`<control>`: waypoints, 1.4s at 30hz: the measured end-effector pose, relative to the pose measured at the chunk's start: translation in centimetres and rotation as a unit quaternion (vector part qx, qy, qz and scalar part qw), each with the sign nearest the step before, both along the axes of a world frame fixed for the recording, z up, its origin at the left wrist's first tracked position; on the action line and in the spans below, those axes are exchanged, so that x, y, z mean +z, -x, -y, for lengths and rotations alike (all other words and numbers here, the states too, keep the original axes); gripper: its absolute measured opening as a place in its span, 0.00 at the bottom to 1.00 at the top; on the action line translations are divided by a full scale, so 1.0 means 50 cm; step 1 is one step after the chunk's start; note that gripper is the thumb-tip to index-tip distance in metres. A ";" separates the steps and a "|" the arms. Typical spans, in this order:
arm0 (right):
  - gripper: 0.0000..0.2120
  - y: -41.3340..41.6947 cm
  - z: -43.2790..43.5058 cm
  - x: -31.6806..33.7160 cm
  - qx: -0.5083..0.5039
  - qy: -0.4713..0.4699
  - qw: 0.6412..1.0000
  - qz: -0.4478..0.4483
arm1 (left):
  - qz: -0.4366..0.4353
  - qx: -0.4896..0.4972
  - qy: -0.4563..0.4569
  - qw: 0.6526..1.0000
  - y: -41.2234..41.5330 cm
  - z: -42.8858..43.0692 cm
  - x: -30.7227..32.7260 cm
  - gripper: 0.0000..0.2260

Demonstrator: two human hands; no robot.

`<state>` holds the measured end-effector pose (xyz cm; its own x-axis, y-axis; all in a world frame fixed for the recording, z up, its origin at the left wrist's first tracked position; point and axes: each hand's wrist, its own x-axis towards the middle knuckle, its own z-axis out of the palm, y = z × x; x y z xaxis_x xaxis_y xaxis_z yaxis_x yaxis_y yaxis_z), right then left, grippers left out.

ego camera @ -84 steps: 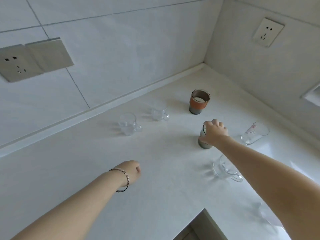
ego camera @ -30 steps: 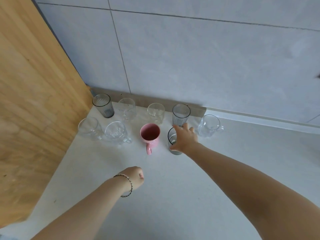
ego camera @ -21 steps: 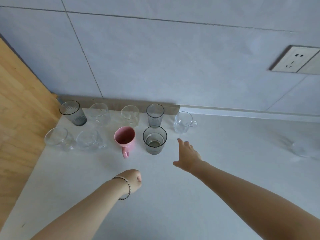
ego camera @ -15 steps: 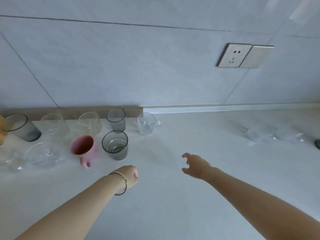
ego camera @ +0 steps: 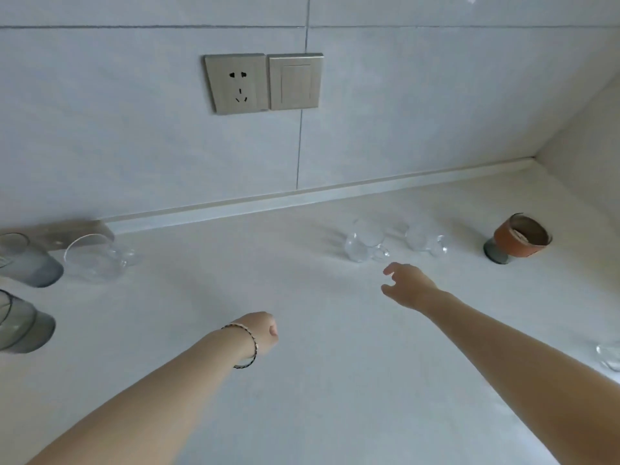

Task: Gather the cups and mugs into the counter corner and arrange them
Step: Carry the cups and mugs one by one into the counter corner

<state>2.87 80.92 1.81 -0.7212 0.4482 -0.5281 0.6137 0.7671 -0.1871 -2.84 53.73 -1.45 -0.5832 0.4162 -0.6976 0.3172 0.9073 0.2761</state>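
Two small clear glass mugs (ego camera: pixel 364 245) (ego camera: pixel 423 241) stand side by side on the white counter (ego camera: pixel 318 380), with a grey cup in an orange-brown sleeve (ego camera: pixel 518 238) further right. My right hand (ego camera: pixel 407 286) hovers just in front of the nearer clear mug, fingers apart, holding nothing. My left hand (ego camera: pixel 263 332), with a bracelet on the wrist, is a closed fist over the middle of the counter. At the left edge stand two grey tumblers (ego camera: pixel 28 261) (ego camera: pixel 21 322) and a clear glass mug (ego camera: pixel 92 258), part of the gathered group.
A socket and a switch plate (ego camera: pixel 263 82) sit on the tiled back wall. A side wall meets the counter at the far right. Another clear glass (ego camera: pixel 609 355) is cut off by the right edge.
My right hand let go of the grey tumbler beside the pink mug and swung right, empty. The view panned right, so the gathered cups slid to the left edge.
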 end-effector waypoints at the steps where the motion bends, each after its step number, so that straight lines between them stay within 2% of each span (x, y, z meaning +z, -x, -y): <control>1: 0.22 0.011 -0.032 0.003 0.004 -0.006 1.000 -0.007 | 0.001 0.008 -0.001 1.000 -0.004 -0.030 0.003 0.09; 6: 0.33 0.111 -0.115 0.022 0.046 -0.008 0.997 -0.065 | -0.003 0.044 0.026 0.999 -0.021 -0.108 0.012 0.13; 11: 0.47 0.190 -0.095 -0.003 0.142 -0.004 0.989 -0.047 | -0.004 0.081 0.051 0.995 -0.014 -0.103 0.008 0.11; 17: 0.40 0.200 -0.075 -0.035 0.153 -0.035 0.986 -0.052 | 0.000 0.113 0.055 0.992 -0.013 -0.062 0.002 0.05; 22: 0.37 0.183 -0.024 -0.022 0.199 -0.083 0.975 -0.055 | 0.005 0.146 0.046 0.988 -0.028 -0.002 -0.004 0.05; 29: 0.39 0.153 0.206 0.016 0.271 -0.016 0.959 -0.079 | 0.001 0.186 0.039 0.982 -0.036 0.167 0.014 0.04; 32: 0.39 0.143 0.347 0.024 0.303 0.009 0.950 -0.075 | 0.001 0.209 0.047 0.977 -0.039 0.275 0.024 0.10; 34: 0.39 0.142 0.446 0.025 0.318 0.015 0.946 -0.068 | -0.006 0.222 0.051 0.974 -0.042 0.355 0.032 0.12; 42: 0.38 0.212 0.794 0.027 0.309 -0.002 0.949 -0.068 | -0.004 0.251 0.044 0.967 -0.042 0.664 0.034 0.13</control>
<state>-7.74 41.24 3.15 -0.9079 -0.0813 -0.4112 0.0167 0.9732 -0.2292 -0.75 20.52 0.23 -0.7017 0.0179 -0.7122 -0.1676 0.9675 0.1895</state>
